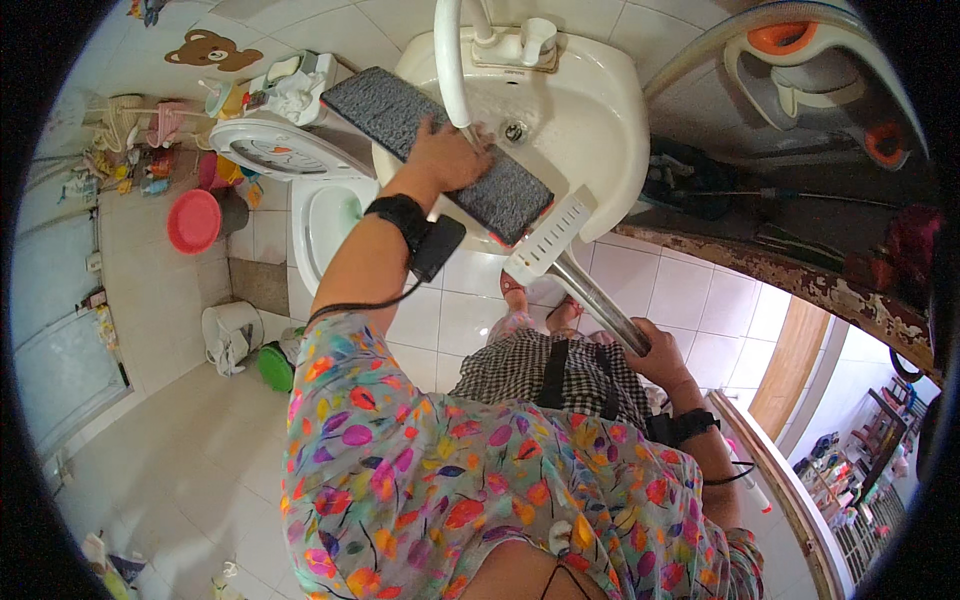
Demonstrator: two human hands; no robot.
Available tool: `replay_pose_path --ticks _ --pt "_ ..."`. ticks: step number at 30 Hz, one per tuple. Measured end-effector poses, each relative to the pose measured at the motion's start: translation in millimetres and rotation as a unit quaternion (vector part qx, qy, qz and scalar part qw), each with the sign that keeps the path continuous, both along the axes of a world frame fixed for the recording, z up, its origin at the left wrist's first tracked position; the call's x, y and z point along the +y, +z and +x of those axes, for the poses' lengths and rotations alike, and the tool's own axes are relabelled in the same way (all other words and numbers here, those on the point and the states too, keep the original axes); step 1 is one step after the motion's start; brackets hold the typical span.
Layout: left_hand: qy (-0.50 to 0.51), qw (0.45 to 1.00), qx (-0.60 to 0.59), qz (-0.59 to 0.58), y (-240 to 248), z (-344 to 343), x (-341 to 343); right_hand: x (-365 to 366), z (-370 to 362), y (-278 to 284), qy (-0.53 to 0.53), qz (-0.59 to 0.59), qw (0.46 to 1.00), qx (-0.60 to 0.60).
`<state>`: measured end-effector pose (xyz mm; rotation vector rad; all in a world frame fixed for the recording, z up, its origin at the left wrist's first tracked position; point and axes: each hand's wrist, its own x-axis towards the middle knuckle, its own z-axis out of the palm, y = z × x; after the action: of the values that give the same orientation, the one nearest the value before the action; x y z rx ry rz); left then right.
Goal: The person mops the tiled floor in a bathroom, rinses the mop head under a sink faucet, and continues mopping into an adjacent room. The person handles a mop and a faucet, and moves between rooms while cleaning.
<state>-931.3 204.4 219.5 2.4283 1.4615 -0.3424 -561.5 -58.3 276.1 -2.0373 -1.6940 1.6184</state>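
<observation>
A flat mop rests tilted across the left side of the white sink (628,130), its long grey textured pad (515,190) under the curved faucet (451,65). My left hand (449,158) lies across the middle of the pad, with its fingers bent over the far edge near the spout. Part of those fingers is hidden behind the spout. At the pad's near end is a white slotted plastic piece (548,240) on the mop's metal pole (598,295). My right hand (658,355) is wrapped round the pole, low and close to my body.
To the left of the sink stands a toilet (335,215) with its lid raised. Farther left are a pink basin (194,222) and a white bucket (222,338). A worn-edged shelf (760,270) holds dark items at right. Tiled floor (420,345) lies below.
</observation>
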Motion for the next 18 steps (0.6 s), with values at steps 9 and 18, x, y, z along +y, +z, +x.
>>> replay_pose_path --ticks 9,18 --pt "-0.065 0.997 0.020 -0.040 38.4 56.8 -55.8 -30.6 31.9 22.6 -0.002 0.009 0.999 -0.043" --pt "-0.175 0.979 -0.098 0.030 31.6 62.5 -41.1 22.7 11.9 11.8 0.002 0.089 0.993 -0.076"
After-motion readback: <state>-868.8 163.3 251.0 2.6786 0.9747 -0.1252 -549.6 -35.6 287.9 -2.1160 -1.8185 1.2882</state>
